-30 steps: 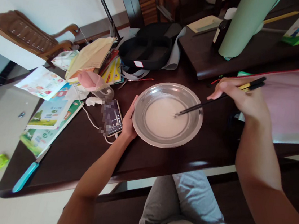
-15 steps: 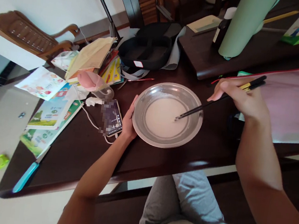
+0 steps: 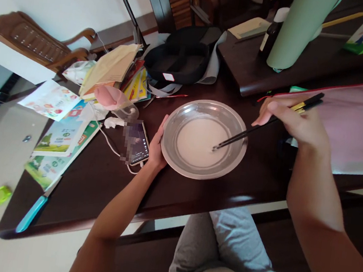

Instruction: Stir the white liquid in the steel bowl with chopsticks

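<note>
A round steel bowl (image 3: 233, 164) sits on the dark table near its front edge, with a milky, off-white liquid (image 3: 199, 140) in its bottom. My left hand (image 3: 158, 144) grips the bowl by its left side, the fingers partly hidden under the rim. My right hand (image 3: 291, 116), right of the bowl, is closed around a pair of black chopsticks (image 3: 246, 133) with gold bands near their upper ends. The chopsticks slant down over the right rim, and their tips touch the liquid right of its middle.
A phone (image 3: 136, 143) with a charging cable lies just left of my left hand. Farther left are booklets (image 3: 57, 136) and a blue-handled knife (image 3: 32, 214). Behind the bowl sits a black case (image 3: 177, 60); a green bottle (image 3: 298, 33) stands on a raised ledge. A pink pouch (image 3: 357, 127) lies right.
The chopstick tips have shifted slightly toward me in the liquid. My left hand keeps its hold on the bowl, which has barely moved.
</note>
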Demonstrator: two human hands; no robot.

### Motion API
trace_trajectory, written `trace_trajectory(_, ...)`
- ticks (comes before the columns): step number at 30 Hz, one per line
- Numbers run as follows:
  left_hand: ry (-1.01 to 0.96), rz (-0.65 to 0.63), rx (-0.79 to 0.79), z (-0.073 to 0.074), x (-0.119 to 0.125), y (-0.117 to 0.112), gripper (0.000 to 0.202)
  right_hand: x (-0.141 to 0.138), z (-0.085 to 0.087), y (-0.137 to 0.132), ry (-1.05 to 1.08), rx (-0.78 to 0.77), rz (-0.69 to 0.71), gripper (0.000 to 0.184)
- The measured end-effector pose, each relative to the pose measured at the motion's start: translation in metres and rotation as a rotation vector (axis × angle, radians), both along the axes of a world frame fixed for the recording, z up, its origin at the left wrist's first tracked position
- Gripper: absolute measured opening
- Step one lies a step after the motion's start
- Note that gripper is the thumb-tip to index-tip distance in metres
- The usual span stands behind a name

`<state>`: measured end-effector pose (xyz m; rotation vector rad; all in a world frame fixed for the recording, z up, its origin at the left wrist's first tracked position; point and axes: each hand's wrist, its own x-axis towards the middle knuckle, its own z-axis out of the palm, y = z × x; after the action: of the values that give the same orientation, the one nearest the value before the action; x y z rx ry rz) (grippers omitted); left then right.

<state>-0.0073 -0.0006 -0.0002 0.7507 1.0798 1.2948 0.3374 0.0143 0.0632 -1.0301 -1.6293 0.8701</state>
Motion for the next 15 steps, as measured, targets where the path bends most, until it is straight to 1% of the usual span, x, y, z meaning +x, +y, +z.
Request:
trace_trajectory(3,-0.004,-0.005,-0.006,0.001,0.0,0.0,0.06,-0.011,0.0,-0.002,-0.078,-0.057,0.184,0.047)
trace_trajectory(4,-0.004,-0.002,-0.008,0.001,0.0,0.0,0.059,-0.015,0.0,-0.002,-0.103,-0.055,0.206,0.044)
trace_trajectory(5,-0.003,0.003,-0.008,0.001,0.001,0.0,0.059,-0.017,-0.001,-0.002,-0.123,-0.045,0.2,0.041)
trace_trajectory(6,-0.002,0.005,-0.008,0.001,0.001,0.0,0.059,-0.017,-0.001,-0.001,-0.138,-0.027,0.164,0.04)
trace_trajectory(9,0.004,0.001,0.002,0.002,0.0,0.0,0.06,-0.009,-0.001,0.001,-0.134,0.029,-0.01,0.041)
trace_trajectory(10,0.007,0.0,0.006,0.002,0.0,0.0,0.06,-0.005,0.0,0.001,-0.112,0.038,-0.044,0.043)
trace_trajectory(12,0.012,-0.003,0.008,0.002,0.001,0.0,0.06,0.001,0.002,0.001,-0.069,0.03,-0.03,0.047)
trace_trajectory(15,0.002,0.0,-0.01,0.003,0.002,-0.001,0.058,-0.004,0.003,-0.001,-0.067,-0.014,0.114,0.046)
